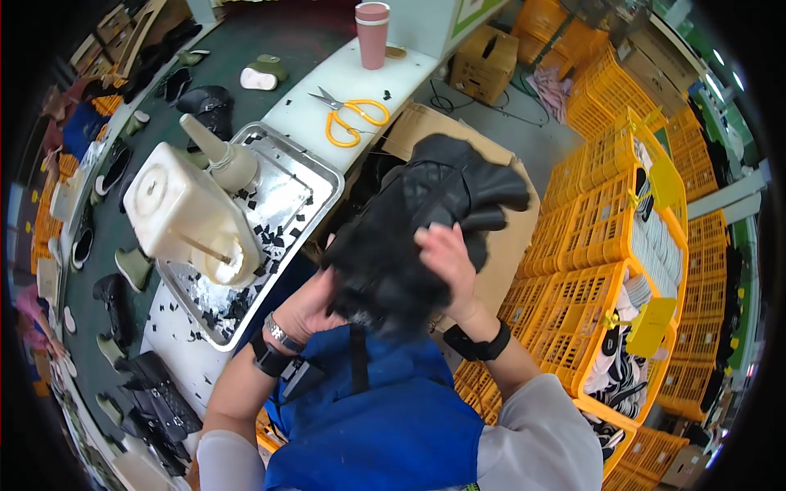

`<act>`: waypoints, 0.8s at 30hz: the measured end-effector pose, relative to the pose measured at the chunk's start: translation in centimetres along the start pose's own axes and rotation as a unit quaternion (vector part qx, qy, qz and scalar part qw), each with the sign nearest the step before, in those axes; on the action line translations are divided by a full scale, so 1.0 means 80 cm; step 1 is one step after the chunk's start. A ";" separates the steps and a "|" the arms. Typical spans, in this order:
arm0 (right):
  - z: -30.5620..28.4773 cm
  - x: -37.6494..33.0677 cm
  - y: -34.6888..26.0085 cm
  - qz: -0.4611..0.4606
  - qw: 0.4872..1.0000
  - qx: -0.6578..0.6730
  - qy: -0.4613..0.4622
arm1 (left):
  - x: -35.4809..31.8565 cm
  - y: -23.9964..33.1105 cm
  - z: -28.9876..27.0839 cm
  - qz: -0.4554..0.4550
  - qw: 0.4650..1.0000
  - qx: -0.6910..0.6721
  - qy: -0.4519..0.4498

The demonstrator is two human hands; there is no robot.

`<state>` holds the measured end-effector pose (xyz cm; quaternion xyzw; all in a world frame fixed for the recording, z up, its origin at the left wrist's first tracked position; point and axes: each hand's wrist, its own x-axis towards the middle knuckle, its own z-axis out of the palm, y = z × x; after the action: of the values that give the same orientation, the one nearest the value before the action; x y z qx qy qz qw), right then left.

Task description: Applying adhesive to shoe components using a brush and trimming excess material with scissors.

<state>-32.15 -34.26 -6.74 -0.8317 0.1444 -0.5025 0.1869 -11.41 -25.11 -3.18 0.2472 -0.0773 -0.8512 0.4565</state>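
Note:
A bundle of black, leather-like boot uppers [393, 245] is held up in front of my blue apron, partly blurred. My left hand [307, 307] grips its near left side, with some fingers hidden behind the black material. Against its right side lies my right hand [450, 266], fingers bent over the surface and slightly blurred. Quilted stitching shows on the upper part, and rounded folded ends stick out at the far right. Below the bundle sits an open cardboard box [499, 274] with dark things inside.
On the white bench [299, 106] to the left are yellow-handled scissors [350, 114], a pink cup [372, 37] and a metal tray [323, 168] with black scraps, a white cut-open jug [184, 204] and a pale bottle [233, 166]. Beyond runs a green conveyor [258, 106] with boots. Orange crates [565, 311] stand right.

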 end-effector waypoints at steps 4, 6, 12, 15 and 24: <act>-0.021 0.018 -0.025 -0.164 0.978 -0.048 -0.122 | -0.013 0.004 -0.004 0.045 0.998 -0.032 0.031; -0.021 0.018 -0.027 -0.164 0.977 -0.023 -0.134 | -0.021 0.010 -0.005 0.011 1.000 0.022 0.018; -0.017 0.023 -0.032 -0.248 0.952 -0.009 -0.179 | -0.047 0.018 -0.003 -0.046 0.976 0.197 0.074; -0.011 0.027 -0.039 -0.284 0.945 -0.007 -0.163 | -0.061 0.010 -0.014 -0.009 0.972 0.234 0.010; 0.018 0.023 -0.050 -0.291 0.935 0.012 -0.200 | -0.082 -0.004 0.001 0.043 0.968 0.207 0.133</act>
<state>-29.83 -31.25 -4.12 -0.9185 -0.1506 -0.3595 0.0669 -8.64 -19.63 -0.93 0.4434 -0.2010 -0.7557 0.4381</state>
